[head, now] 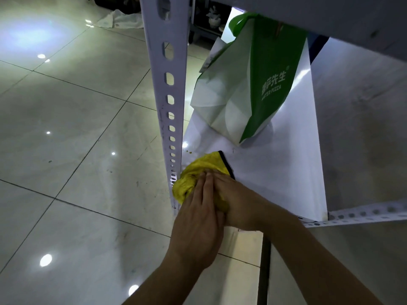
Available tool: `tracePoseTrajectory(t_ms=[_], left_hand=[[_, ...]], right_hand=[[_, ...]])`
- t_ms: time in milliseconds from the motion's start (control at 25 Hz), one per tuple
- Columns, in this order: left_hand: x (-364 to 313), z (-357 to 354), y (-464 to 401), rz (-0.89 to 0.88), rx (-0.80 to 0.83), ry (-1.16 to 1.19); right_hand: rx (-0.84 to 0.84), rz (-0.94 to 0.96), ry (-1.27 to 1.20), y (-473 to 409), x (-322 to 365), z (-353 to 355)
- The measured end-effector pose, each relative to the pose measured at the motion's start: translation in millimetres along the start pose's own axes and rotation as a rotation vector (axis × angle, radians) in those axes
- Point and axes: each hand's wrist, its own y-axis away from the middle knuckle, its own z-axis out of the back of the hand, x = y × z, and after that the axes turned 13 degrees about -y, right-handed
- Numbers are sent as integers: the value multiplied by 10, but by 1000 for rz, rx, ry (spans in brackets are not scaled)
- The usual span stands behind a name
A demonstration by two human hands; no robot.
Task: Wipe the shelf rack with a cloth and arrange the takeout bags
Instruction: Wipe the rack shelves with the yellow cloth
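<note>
Yellow cloth bunched under left hand, right hand, on shelf.

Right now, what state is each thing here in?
yellow cloth: bunched, pressed on the shelf's front left corner.
left hand: fingers straight, flat on the cloth.
right hand: beside the left, holding the cloth's near part.
green and white takeout bag: upright on the shelf, behind the cloth.
white shelf: small brown spots near the upright post.
</note>
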Motion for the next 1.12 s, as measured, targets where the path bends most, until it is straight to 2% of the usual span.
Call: tracePoseTrajectory(t_ms=[40, 160, 240, 560, 640, 720, 760, 840, 920, 960, 1040, 1120], left_hand=[[7, -36, -9, -8, 47, -11], [31, -171, 11, -23, 101, -212], [9, -156, 5, -11, 151, -295], [-2, -166, -43, -23, 182, -376], [-1, -162, -52, -15, 204, -350], [0, -153, -36, -22, 190, -274], [6, -132, -31, -25, 167, -209], [36, -51, -22, -40, 100, -51], [93, 30, -3, -13, 17, 86], [120, 65, 16, 10, -9, 120], [149, 98, 89, 42, -46, 135], [117, 134, 192, 60, -75, 123]], right_hand=[[-42, 7, -99, 16, -25, 77], [-316, -88, -204, -101, -58, 272], [-367, -147, -220, -190, -79, 337], [-535, -270, -286, -68, -353, 538], [-599, -260, -232, -43, -349, 511], [-674, -136, -97, 54, -279, 246], [-664, -27, -74, 125, -219, 32], [-529, 163, -231, 230, -173, -385], [-422, 220, -346, 214, -234, -632], [-403, 202, -255, 156, -270, -662], [-352, 113, 100, 11, -321, -625], [-310, 52, 278, -110, -305, -568]])
